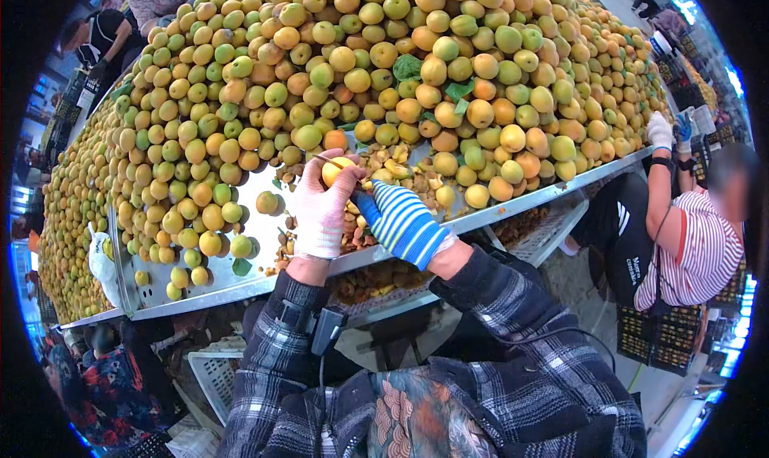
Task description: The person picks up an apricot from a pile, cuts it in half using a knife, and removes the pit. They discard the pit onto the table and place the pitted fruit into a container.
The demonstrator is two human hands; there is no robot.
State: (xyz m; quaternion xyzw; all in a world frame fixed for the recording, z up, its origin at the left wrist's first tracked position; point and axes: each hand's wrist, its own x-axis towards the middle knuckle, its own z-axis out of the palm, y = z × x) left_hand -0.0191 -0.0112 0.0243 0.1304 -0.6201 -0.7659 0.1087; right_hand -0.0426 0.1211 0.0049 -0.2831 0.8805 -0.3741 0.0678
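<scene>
My left hand (321, 206), in a pale whitish glove, grips an apricot (336, 170) above the front edge of the metal table. A thin brown strip shows across the fruit near the fingertips. Close beside it, my right hand (400, 220) wears a blue, white and yellow striped glove. Its fingers are curled toward the apricot, and what they hold, if anything, is hidden. Cut apricot pieces (392, 168) lie just beyond the hands, and brownish scraps lie around them on the table.
A large heap of whole apricots (352, 58) covers the metal table (258, 187). Under its front rim are white plastic crates (220, 386) and a crate of scraps (376, 284). A person in a striped shirt (697, 250) works at right; others stand around the heap.
</scene>
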